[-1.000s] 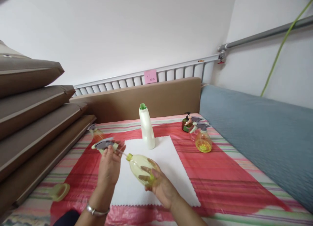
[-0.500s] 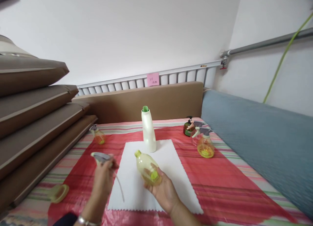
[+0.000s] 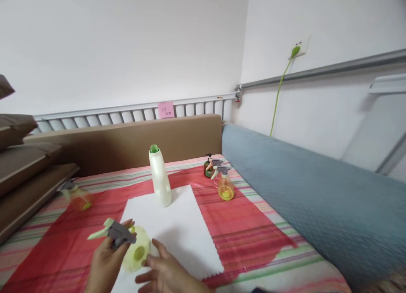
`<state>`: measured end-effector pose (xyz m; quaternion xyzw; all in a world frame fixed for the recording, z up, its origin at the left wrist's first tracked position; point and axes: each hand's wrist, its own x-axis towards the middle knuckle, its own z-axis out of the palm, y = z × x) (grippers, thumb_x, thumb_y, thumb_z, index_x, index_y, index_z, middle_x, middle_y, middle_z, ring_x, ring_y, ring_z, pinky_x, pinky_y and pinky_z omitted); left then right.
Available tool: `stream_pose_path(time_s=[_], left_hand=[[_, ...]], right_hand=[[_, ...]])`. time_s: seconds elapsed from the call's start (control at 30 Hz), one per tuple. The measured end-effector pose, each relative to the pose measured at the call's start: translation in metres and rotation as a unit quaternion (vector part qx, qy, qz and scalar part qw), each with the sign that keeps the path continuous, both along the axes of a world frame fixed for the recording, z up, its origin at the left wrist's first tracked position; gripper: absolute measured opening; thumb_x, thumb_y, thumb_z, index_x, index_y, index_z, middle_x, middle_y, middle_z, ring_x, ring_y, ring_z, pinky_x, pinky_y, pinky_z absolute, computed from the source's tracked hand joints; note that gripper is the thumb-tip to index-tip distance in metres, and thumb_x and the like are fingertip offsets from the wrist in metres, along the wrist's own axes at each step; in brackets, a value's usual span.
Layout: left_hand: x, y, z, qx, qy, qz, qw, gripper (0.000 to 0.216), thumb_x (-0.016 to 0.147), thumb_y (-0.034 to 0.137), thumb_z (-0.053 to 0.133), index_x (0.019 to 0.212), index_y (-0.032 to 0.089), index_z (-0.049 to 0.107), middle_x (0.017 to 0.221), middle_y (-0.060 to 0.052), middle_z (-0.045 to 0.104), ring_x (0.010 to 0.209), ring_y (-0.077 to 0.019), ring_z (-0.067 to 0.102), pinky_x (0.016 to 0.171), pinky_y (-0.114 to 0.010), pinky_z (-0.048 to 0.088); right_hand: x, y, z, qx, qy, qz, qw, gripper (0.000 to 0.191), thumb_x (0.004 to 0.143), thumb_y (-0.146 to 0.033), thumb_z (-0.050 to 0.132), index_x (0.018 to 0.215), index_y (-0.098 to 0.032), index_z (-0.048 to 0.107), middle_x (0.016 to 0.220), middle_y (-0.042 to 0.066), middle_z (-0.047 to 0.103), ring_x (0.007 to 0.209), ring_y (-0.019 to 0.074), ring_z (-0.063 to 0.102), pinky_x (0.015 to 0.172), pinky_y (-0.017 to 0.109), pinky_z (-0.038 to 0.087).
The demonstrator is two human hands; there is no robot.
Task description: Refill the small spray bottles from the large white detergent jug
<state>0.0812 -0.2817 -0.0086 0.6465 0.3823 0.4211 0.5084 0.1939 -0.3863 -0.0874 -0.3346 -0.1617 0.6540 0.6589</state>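
My left hand (image 3: pixel 109 257) grips a grey and pale green trigger spray head (image 3: pixel 117 234), its nozzle pointing left. Right beside those fingers is a translucent yellow-green bottle (image 3: pixel 135 263), tipped so that its round base faces me. Whether its neck is joined to the spray head, I cannot tell. My right hand (image 3: pixel 168 269) is open, fingers spread, close to the bottle's base. Behind them a tall whitish bottle (image 3: pixel 160 181) with a green spout (image 3: pixel 154 149) stands on a white scallop-edged sheet (image 3: pixel 184 229).
At the right stand a yellow spray bottle (image 3: pixel 226 189) and a dark green pump bottle (image 3: pixel 208 169). Another spray bottle (image 3: pixel 79 198) is at the left, blurred. Brown cushions (image 3: pixel 31 162) are stacked on the left; a blue padded side (image 3: pixel 292 191) bounds the right.
The view has swung right. My hands have come together, bringing spray head and yellow-green bottle side by side. The bottle has tipped base toward me, and my right hand has opened off it.
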Motion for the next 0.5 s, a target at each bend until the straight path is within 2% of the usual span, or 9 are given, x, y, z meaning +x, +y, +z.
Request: stream_pose_path(time_s=[0.13,0.33,0.4,0.5], left_hand=[[0.000,0.018,-0.018,0.041,0.008,0.027,0.999,0.046,0.050,0.033,0.077,0.092,0.016,0.068,0.100,-0.010,0.070,0.097,-0.0307,0.062,0.087,-0.040,0.049],[-0.009,0.034,-0.049,0.023,0.015,0.041,0.999,0.045,0.048,0.037,0.076,0.087,0.016,0.068,0.096,-0.011,0.071,0.090,-0.0303,0.065,0.081,-0.039,0.052],[-0.012,0.035,-0.054,0.025,0.005,0.038,0.999,0.045,0.048,0.037,0.077,0.087,0.016,0.067,0.094,-0.011,0.072,0.089,-0.0303,0.066,0.080,-0.038,0.052],[-0.016,0.039,-0.060,0.025,0.013,0.023,0.999,0.044,0.047,0.038,0.077,0.085,0.017,0.068,0.092,-0.011,0.072,0.089,-0.0312,0.066,0.079,-0.038,0.052]], right_hand=[[0.006,-0.006,-0.008,-0.057,-0.098,0.008,0.994,0.082,0.050,-0.048,0.074,0.117,-0.019,0.037,0.081,0.002,0.056,0.060,0.0171,0.061,0.053,0.030,0.045],[0.020,-0.009,-0.004,-0.065,-0.179,0.024,0.981,0.057,0.050,-0.050,0.072,0.093,-0.019,0.050,0.081,0.002,0.056,0.059,0.0142,0.060,0.054,0.029,0.043],[0.027,-0.008,0.001,-0.068,-0.218,-0.002,0.973,0.052,0.053,-0.050,0.070,0.091,-0.018,0.053,0.082,0.004,0.058,0.061,0.0160,0.061,0.053,0.029,0.044],[0.049,0.000,0.016,-0.068,-0.302,-0.085,0.947,0.047,0.057,-0.049,0.067,0.088,-0.015,0.058,0.079,0.008,0.061,0.067,0.0214,0.062,0.055,0.031,0.044]])
